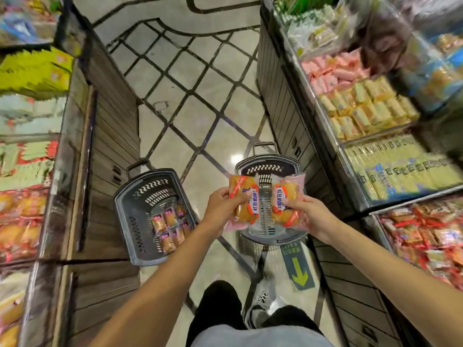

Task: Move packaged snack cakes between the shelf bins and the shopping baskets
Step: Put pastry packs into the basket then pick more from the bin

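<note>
My left hand (220, 206) grips a packaged snack cake (242, 189) with a pink and orange wrapper. My right hand (309, 214) grips a second, like package (288, 196). Both packages hang side by side over the right grey shopping basket (265, 165), which stands on the floor and shows no packages inside. The left grey basket (125, 209) sits on the floor beside the left shelf and holds several small snack cake packs (170, 229).
Shelf bins line both sides of the aisle: orange cake packs (17, 221) at the left, red-wrapped snacks (426, 231), yellow packs (363, 108) and pink packs (333, 68) at the right. Tiled floor runs ahead. My legs and a shoe (265, 296) stand below.
</note>
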